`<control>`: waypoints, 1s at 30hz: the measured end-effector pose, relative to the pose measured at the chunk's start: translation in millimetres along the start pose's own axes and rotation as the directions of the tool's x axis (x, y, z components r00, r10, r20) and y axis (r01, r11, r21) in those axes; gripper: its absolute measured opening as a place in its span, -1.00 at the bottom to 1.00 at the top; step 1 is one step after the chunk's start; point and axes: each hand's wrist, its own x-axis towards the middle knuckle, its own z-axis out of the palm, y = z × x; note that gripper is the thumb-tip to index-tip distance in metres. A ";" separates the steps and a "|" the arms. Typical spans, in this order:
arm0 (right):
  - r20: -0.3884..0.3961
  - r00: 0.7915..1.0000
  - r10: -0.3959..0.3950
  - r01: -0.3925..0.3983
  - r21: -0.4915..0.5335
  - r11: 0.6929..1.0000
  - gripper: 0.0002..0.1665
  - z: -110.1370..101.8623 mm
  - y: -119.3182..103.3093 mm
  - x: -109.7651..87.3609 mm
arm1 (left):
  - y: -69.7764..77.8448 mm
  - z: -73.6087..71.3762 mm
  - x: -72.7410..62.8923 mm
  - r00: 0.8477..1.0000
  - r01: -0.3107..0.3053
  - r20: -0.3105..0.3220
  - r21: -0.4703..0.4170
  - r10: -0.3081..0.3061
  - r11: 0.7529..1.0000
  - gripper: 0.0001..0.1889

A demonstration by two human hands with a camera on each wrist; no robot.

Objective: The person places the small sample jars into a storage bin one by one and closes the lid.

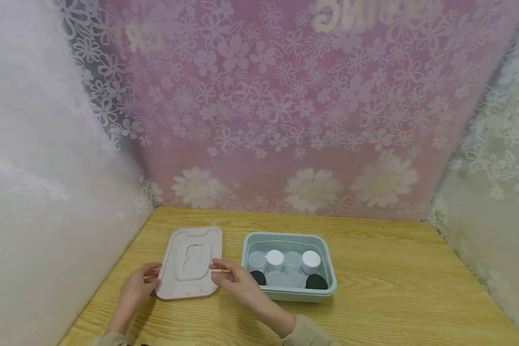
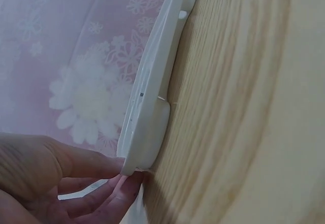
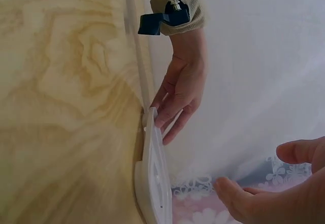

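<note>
A white rectangular lid [image 1: 194, 263] with a raised centre panel lies on the left part of the table. My left hand [image 1: 135, 287] pinches its left edge; in the left wrist view, the thumb [image 2: 96, 164] is on the upper side of the lid [image 2: 147, 117] with fingers below the rim. My right hand [image 1: 247, 288] is by the lid's right edge, between lid and tub. In the right wrist view, its thumb and fingers are spread, apart from the lid [image 3: 155, 183]. A light-blue tub [image 1: 291, 296] stands to the right.
Inside the tub are two white caps [image 1: 274, 260], several translucent round pieces [image 1: 292, 261] and two black ones [image 1: 316, 281]. The wood-grain table [image 1: 385, 278] extends to the right. Flowered sheeting [image 1: 285, 120] encloses the back and both sides.
</note>
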 end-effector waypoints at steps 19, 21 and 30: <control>-0.131 0.976 0.174 -0.152 0.163 0.975 -0.21 29.5 35.3 12.5 | -8.9 -13.3 0.7 0.998 -0.024 0.060 -0.017 0.025 1.000 -0.70; -0.120 0.977 0.178 -0.147 0.229 0.962 -0.21 32.4 39.0 14.5 | -10.4 -13.4 3.4 0.997 -0.012 0.077 -0.035 0.014 0.999 -0.68; -0.151 0.964 0.218 -0.150 0.364 0.919 -0.24 39.6 41.1 17.1 | -27.0 -20.6 9.0 0.985 0.068 0.167 -0.158 -0.041 0.985 -0.65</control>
